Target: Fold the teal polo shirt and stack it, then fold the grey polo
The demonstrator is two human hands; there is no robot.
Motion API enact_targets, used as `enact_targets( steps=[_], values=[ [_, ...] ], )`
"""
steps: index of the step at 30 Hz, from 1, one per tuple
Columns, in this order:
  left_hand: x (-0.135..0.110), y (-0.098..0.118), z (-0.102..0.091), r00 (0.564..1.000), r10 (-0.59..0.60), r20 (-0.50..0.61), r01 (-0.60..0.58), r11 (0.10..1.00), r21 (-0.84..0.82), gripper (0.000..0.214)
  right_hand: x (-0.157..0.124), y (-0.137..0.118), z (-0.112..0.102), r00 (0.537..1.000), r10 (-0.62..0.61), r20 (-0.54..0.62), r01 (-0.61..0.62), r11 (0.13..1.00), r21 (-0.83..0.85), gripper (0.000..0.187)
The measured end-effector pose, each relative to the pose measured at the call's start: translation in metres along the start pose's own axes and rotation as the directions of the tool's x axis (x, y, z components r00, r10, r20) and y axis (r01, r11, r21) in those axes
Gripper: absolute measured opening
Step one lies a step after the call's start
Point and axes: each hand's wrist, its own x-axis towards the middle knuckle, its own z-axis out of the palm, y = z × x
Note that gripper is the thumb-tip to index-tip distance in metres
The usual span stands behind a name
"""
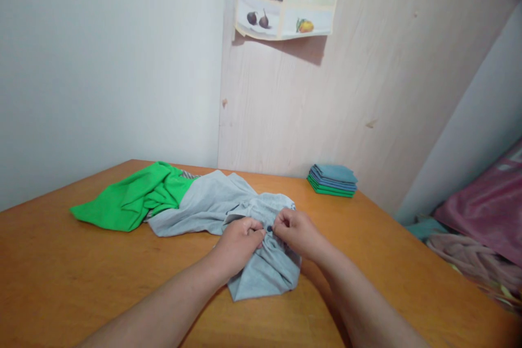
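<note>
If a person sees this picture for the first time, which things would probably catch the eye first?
Probably the crumpled bright green cloth, lying on the left part of the orange-brown table. Next, the left hand and right hand, pinching light grey fabric on either side of a small dark round button. Above them, a paper poster of painted fruit hangs on the pale wall.

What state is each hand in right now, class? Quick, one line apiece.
Left hand: closed, pinching the grey garment, left of a dark button.
Right hand: closed, pinching the same garment, right of that button.
</note>
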Motion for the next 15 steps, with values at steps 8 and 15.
enact_targets(
  steps=[8, 15],
  values=[
    [-0.006, 0.014, -0.002, 0.983, -0.175, 0.060, 0.185, 0.947, -0.263, 0.020, -0.004, -0.018, -0.002, 0.991, 0.088, 0.101, -0.129, 0.823, 0.553, 0.018],
    [-0.001, 0.014, -0.008, 0.962, -0.249, 0.108, 0.269, 0.819, -0.506, 0.039, -0.007, -0.021, 0.004, 0.997, 0.011, 0.073, -0.046, 0.867, 0.497, 0.017]
  ],
)
